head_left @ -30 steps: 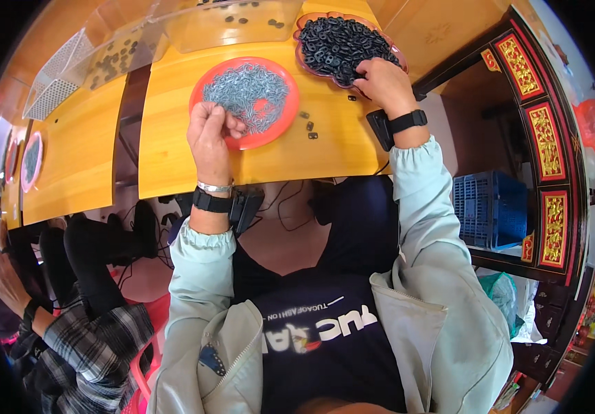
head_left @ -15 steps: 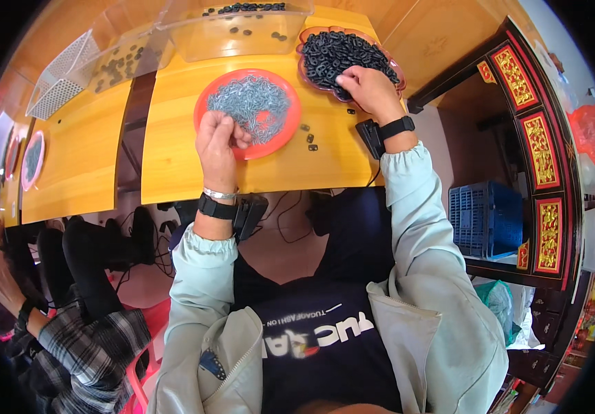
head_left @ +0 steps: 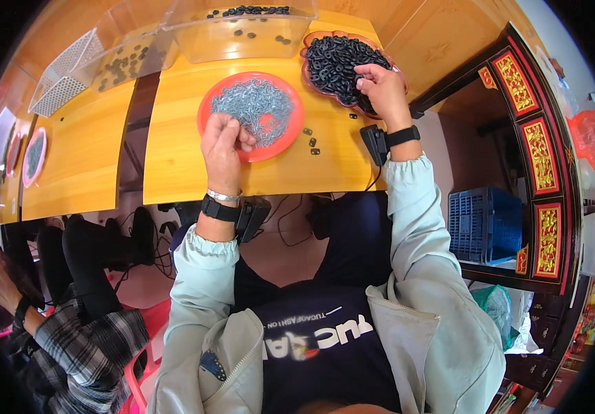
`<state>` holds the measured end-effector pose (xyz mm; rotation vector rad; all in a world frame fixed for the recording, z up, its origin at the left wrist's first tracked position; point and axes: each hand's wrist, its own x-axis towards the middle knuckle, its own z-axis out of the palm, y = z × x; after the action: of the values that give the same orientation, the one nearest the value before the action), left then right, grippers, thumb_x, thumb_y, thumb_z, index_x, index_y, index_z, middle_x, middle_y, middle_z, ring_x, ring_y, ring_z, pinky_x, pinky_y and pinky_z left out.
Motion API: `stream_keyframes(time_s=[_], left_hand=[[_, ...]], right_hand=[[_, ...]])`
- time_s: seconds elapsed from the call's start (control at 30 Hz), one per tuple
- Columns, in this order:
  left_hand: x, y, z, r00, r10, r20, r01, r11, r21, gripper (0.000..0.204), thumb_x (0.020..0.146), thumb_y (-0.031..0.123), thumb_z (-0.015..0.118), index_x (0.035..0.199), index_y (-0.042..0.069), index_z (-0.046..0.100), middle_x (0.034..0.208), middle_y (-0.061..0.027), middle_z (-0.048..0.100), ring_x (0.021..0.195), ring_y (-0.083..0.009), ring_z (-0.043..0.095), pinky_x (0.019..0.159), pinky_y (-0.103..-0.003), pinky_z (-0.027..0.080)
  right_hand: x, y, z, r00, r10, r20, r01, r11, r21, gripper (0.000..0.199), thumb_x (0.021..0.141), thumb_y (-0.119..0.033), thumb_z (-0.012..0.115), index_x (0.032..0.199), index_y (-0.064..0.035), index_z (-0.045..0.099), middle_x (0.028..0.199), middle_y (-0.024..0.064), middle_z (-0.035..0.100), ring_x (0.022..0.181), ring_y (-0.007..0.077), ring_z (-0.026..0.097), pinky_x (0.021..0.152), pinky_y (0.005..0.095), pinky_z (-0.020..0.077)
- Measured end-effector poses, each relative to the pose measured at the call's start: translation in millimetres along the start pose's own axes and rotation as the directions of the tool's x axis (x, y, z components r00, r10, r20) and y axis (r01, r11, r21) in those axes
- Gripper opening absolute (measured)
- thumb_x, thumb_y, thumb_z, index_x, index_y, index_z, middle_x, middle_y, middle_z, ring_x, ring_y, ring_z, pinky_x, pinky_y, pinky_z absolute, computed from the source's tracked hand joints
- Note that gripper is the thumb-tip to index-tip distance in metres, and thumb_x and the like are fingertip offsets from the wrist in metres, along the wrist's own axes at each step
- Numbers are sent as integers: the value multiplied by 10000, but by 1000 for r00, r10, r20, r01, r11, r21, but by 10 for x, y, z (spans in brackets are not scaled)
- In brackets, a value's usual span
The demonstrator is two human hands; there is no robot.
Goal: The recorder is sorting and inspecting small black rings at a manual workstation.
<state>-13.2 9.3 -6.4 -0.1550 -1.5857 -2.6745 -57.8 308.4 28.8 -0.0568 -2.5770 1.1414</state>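
Observation:
My left hand (head_left: 225,143) rests at the near-left rim of a round red plate (head_left: 296,131). Its thumb and fingers are pinched together, and what lies between them is too small to make out. Small silvery metal pieces (head_left: 256,100), thin like pins or screws, are heaped on the plate. To the right, my right hand (head_left: 385,93) hovers over the right side of a reddish scalloped tray (head_left: 306,65) piled with small black oval parts (head_left: 342,62). Its thumb and forefinger are closed together; I cannot see clearly what they hold.
Several loose black parts (head_left: 315,151) lie on the yellow table (head_left: 180,159) between plate and tray. Clear plastic bins (head_left: 242,48) with black pieces and a white perforated basket (head_left: 63,83) stand behind. At left sits another person (head_left: 97,345); a blue crate (head_left: 483,224) is at right.
My right hand has lifted off the black pile and shifted slightly right, toward the tray's edge. My left hand stays pinched at the plate. The whole view has shifted slightly.

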Motion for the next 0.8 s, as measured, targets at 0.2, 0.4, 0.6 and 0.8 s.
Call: stream_keyframes(time_s=[0.2, 0.4, 0.6, 0.8], left_hand=[[-1, -26, 10, 1000, -4, 6, 4, 1000, 12, 87, 881, 74, 433, 814, 26, 462, 645, -53, 498, 571, -138, 504, 546, -240, 420], [4, -20, -1, 1000, -12, 9, 12, 1000, 14, 90, 883, 78, 431, 817, 26, 463, 649, -53, 499, 574, -139, 505, 544, -237, 417], [-10, -32, 19, 1000, -5, 14, 5, 1000, 11, 91, 885, 84, 431, 816, 33, 457, 647, -45, 486, 571, -137, 500, 544, -238, 419], [-17, -25, 20, 999, -14, 32, 14, 1000, 22, 81, 894, 88, 425, 833, 44, 456, 654, -50, 494, 590, -144, 504, 563, -244, 424]], right_hand=[[-87, -228, 7, 1000, -11, -13, 15, 913, 407, 205, 825, 4, 563, 1023, 40, 603, 910, 46, 633, 791, 110, 600, 728, 222, 489], [-123, -268, 3, 998, -42, -40, 57, 842, 537, 208, 823, 4, 570, 1028, 23, 602, 938, 58, 637, 837, 110, 597, 758, 223, 477], [-196, -318, 7, 994, -94, -63, 112, 761, 639, 220, 819, -4, 585, 1038, 10, 604, 953, 65, 639, 850, 109, 596, 738, 214, 475], [-209, -209, 17, 998, 50, -49, -5, 749, 663, 212, 836, -15, 581, 1044, 20, 587, 934, 81, 637, 807, 116, 612, 707, 214, 505]])
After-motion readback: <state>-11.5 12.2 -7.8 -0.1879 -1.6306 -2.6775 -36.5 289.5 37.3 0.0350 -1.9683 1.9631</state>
